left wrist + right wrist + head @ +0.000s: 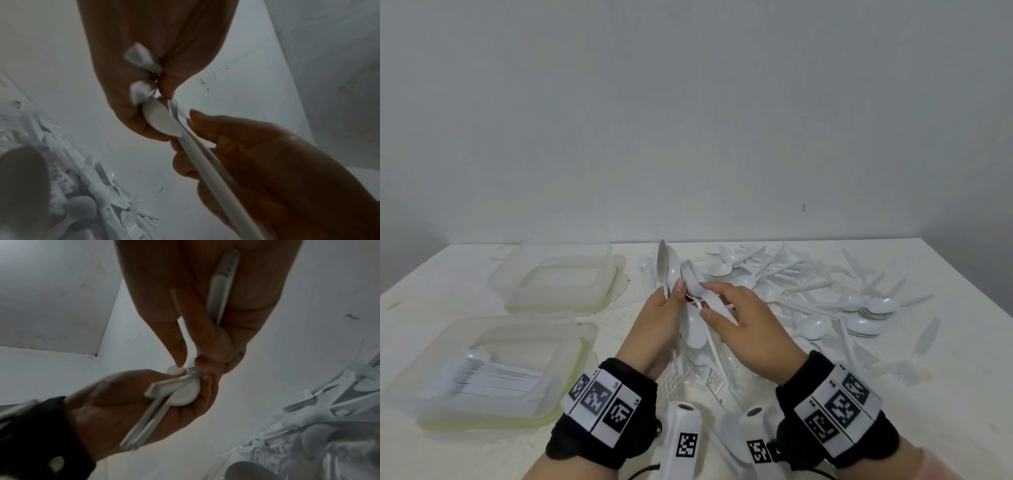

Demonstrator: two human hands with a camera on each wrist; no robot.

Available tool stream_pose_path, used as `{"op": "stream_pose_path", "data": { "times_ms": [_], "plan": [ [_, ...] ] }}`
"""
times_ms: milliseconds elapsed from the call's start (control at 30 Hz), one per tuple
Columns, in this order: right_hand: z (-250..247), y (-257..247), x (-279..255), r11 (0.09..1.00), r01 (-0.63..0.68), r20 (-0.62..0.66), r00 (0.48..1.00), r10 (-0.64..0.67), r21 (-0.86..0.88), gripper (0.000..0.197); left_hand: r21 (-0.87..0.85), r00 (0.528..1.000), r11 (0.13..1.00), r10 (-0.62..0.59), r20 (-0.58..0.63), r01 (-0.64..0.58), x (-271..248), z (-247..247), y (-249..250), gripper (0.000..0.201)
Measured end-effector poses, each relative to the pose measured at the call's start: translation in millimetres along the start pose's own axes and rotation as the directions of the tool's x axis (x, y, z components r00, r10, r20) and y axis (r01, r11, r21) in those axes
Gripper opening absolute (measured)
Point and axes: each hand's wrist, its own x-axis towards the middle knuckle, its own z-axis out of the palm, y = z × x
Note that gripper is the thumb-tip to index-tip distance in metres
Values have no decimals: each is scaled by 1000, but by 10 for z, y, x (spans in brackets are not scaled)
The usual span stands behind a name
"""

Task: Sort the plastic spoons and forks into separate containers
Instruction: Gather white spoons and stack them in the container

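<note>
My left hand (664, 311) grips white plastic spoons (661, 263) by their handles, one bowl standing upright above the fist. My right hand (743, 322) meets it from the right and pinches a bunch of white forks (693, 281), tines pointing up and left. In the right wrist view a fork handle (224, 288) lies along my right palm, and a spoon bowl (185, 394) rests in my left hand (127, 402). The near clear container (582, 359) at the left holds a stack of white cutlery (482, 375). The far clear container (606, 294) looks empty.
A big loose pile of white spoons and forks (825, 291) covers the table's middle and right, reaching under my hands. The white table (962, 394) ends at a grey wall behind. Two white wrist cameras (683, 435) stick out below my wrists.
</note>
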Motion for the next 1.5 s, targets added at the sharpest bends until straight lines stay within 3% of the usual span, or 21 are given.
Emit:
{"op": "stream_pose_path", "data": {
  "times_ms": [300, 633, 900, 1133, 1233, 1433, 1500],
  "plan": [
    [-21, 56, 32, 966, 51, 41, 998, -42, -254, 53, -40, 994, 996, -86, -67, 83, 80, 82, 5, 37],
    [-33, 96, 49, 994, -14, 59, 998, 21, -107, 42, -49, 994, 997, -63, -84, 59, 92, 77, -4, 33],
    [-36, 115, 42, 996, -68, 58, 996, 72, -62, 42, -142, 987, 984, -119, -110, 103, 102, 52, -59, 27],
    [-112, 133, 103, 990, -107, -84, 990, 115, 88, 34, -332, 982, 942, -110, -155, 53, 151, 29, -7, 23],
    [-137, 143, 165, 983, -141, -73, 986, 150, 119, 45, -323, 986, 944, -112, -120, 68, 164, 51, -3, 24],
    [-602, 190, 335, 990, -129, -164, 979, 117, -63, 50, -234, 980, 971, -96, -175, 54, 226, -200, -27, 33],
    [-846, 165, 391, 981, -93, -114, 991, 75, -167, 50, -162, 979, 984, -100, -176, 71, 257, -346, 0, 31]
  ]
}}
